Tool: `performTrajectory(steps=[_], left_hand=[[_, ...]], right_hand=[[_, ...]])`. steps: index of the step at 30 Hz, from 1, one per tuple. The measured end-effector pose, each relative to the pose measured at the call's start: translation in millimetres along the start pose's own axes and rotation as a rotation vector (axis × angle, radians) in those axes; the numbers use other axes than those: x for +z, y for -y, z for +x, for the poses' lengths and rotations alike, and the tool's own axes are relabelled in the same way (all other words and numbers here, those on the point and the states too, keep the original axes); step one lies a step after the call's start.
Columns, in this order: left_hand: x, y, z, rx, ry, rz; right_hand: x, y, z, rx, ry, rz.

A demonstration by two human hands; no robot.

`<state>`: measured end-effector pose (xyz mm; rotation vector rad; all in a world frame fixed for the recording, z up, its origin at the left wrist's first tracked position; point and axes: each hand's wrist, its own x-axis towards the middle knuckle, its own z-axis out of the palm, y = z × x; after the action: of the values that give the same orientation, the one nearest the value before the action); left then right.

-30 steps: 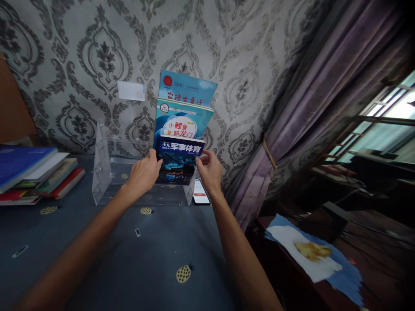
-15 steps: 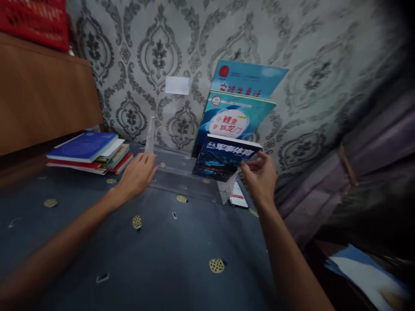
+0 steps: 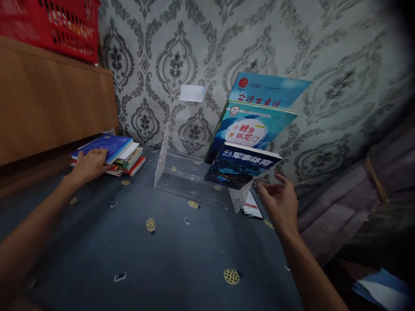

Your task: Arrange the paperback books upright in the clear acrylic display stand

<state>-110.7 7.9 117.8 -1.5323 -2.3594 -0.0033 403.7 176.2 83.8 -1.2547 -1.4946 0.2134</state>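
My left hand (image 3: 89, 165) lies over the front edge of a blue book (image 3: 108, 146) at the top of a stack, its fingers resting on the cover. Beside the clear acrylic book stand (image 3: 181, 188), on its right, my right hand (image 3: 280, 198) is raised with fingers apart and nothing in them. A dark blue book (image 3: 241, 166) with white lettering leans in the front tier of the stand. Behind it, a teal book (image 3: 259, 123) and a light blue book (image 3: 272, 86) rise in steps, each partly covered by the one in front.
Under the blue book lie several more books (image 3: 138, 166). A phone (image 3: 253, 205) lies partly behind the stand's right side. A red basket (image 3: 71, 30) sits on a wooden cabinet (image 3: 58, 99) at left. Patterned wallpaper (image 3: 177, 60) backs the table; a curtain (image 3: 350, 216) hangs at right.
My left hand has moved left from the stand's side to the book stack. My right hand has let go of the dark blue book and drawn slightly away. The view has shifted left.
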Motion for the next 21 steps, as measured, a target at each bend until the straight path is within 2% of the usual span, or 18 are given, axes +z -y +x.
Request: performTrajectory(steps=[7, 11, 13, 16, 18, 21], left_hand=[[-4.0, 14.6, -1.6, 0.039, 0.072, -0.009], [-13.6, 9.8, -14.7, 0.055, 0.071, 0.037], [-23.7, -2.7, -27.5, 0.043, 0.081, 0.085], [-37.2, -32.6, -54.1, 0.057, 0.133, 0.131], [-38.5, -56.3, -74.2, 0.158, 0.17, 0.096], [-27.5, -92.8, -102.6, 0.339, 0.166, -0.073]], right_hand=[[-4.6, -14.8, -48.5, 0.008, 0.173, -0.041], [-0.7, -12.7, -83.5, -0.045, 0.332, -0.02], [4.7, -3.1, -99.7, -0.099, 0.446, -0.007], [16.1, 15.8, -119.7, -0.21, 0.61, 0.03], [24.1, 25.1, -130.0, -0.281, 0.684, 0.044], [32.7, 29.0, -141.9, -0.344, 0.757, 0.036]])
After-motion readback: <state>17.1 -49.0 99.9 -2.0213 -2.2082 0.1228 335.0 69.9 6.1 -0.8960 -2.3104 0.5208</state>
